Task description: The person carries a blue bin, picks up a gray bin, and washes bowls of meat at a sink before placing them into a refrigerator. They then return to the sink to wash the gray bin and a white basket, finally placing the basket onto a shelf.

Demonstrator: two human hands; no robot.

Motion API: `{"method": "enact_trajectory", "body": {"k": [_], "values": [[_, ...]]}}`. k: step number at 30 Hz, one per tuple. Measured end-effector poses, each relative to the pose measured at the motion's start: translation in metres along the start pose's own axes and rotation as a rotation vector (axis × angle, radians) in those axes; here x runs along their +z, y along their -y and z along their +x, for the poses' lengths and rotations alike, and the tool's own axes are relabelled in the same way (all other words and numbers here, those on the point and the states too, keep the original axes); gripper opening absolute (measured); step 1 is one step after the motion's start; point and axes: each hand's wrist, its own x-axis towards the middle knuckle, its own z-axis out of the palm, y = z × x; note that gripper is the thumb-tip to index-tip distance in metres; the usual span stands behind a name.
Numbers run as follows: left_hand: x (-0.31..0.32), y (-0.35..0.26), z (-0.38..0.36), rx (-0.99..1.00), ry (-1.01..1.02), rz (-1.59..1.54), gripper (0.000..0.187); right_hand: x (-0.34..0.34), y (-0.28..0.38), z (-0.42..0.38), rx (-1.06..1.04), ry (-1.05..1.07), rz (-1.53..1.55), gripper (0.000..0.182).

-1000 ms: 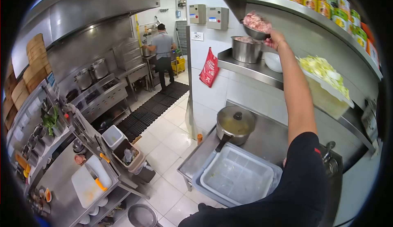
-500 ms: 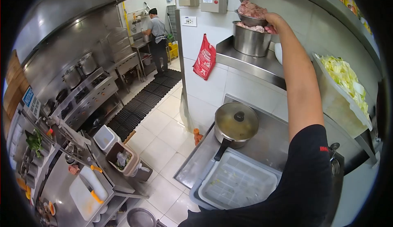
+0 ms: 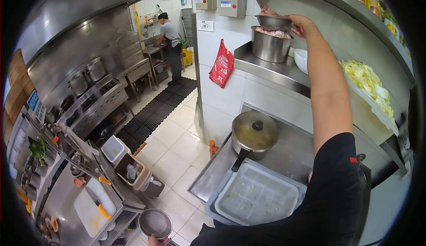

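My right hand (image 3: pixel 302 25), at the end of my raised arm, grips the rim of a metal bowl (image 3: pixel 274 23) with raw meat (image 3: pixel 268 11) in it. The bowl is held tilted over a steel pot (image 3: pixel 270 47) on the wall shelf. More pale pink meat (image 3: pixel 278 33) shows at the pot's top. At the bottom edge, my left hand (image 3: pixel 155 240) is partly in view, its fingers closed at the near side of a round metal pan (image 3: pixel 155 224). The pan looks bare inside; the grip is partly cut off by the frame.
Below the shelf (image 3: pixel 279 75) stand a lidded pressure cooker (image 3: pixel 255 132) and a plastic crate (image 3: pixel 257 195). To the right are a white bowl (image 3: pixel 301 61) and a tub of chopped cabbage (image 3: pixel 368 81). A knife (image 3: pixel 101 207) lies on a cutting board (image 3: pixel 86 201). A co-worker (image 3: pixel 171 46) stands at the back.
The bowl in my right hand has tilted, and less meat shows above its rim. My left hand has come into view at the pan, which has moved slightly up in view.
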Motion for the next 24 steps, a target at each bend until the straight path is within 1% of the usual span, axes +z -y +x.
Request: {"method": "enact_trajectory", "body": {"k": [1,4,5,6,7,8,9,10,11,12,14,16,17,18,20,21,22,24], "values": [[0.0,-0.002,-0.003,-0.005,0.003,0.002,0.051,-0.003,-0.001,0.0,-0.016,-0.028,0.005,0.032],[-0.006,0.004,-0.016,-0.023,0.032,0.001,0.052,-0.016,-0.008,-0.02,-0.162,-0.056,-0.002,0.032],[-0.012,0.006,-0.019,-0.026,0.054,0.0,0.052,-0.021,-0.008,-0.036,-0.149,-0.107,-0.077,0.033],[-0.023,0.017,0.001,-0.094,0.045,0.0,0.052,-0.023,-0.005,-0.056,-0.132,-0.158,-0.153,0.035],[-0.02,0.029,-0.03,0.314,0.18,0.223,0.046,-0.027,-0.004,-0.079,-0.178,-0.171,-0.143,0.039],[-0.029,0.035,0.008,0.023,0.084,0.092,0.042,-0.032,-0.007,-0.099,-0.22,-0.185,-0.137,0.045],[-0.041,0.049,0.05,-0.273,-0.024,-0.027,0.041,-0.043,-0.008,-0.098,-0.235,-0.147,-0.191,0.045],[-0.044,0.05,0.052,-0.293,0.003,0.066,0.043,-0.054,-0.012,-0.095,-0.247,-0.106,-0.245,0.046],[-0.041,0.054,0.051,-0.31,0.03,0.157,0.044,-0.06,-0.015,-0.122,-0.288,-0.039,-0.366,0.052],[-0.037,0.063,0.05,-0.264,0.003,0.131,0.045,-0.066,-0.009,-0.164,-0.328,0.032,-0.482,0.074],[-0.029,0.062,0.038,-0.302,0.064,0.228,0.044,-0.049,-0.014,-0.312,-0.427,-0.099,-0.689,0.048],[-0.025,0.067,0.031,-0.321,0.12,0.246,0.043,-0.042,-0.06,-0.355,-0.732,-0.195,-0.547,0.048],[-0.024,0.069,0.026,-0.335,0.132,0.247,0.043,-0.042,-0.074,-0.386,-0.802,-0.221,-0.69,0.05],[-0.027,0.072,0.015,-0.291,0.186,0.188,0.042,-0.041,-0.098,-0.412,-0.811,-0.179,-0.679,0.047],[-0.027,0.076,0.008,-0.304,0.199,0.205,0.042,-0.035,-0.155,-0.457,-0.735,-0.127,-0.705,0.046],[-0.029,0.078,0.007,-0.304,0.201,0.198,0.043,-0.033,-0.185,-0.476,-0.668,-0.05,-0.708,0.045],[-0.026,0.076,-0.002,-0.297,0.207,0.189,0.041,-0.036,-0.213,-0.489,-0.629,0.022,-0.712,0.045],[-0.021,0.073,-0.008,-0.311,0.152,0.211,0.04,-0.044,-0.276,-0.498,-0.588,0.123,-0.64,0.045]]}}
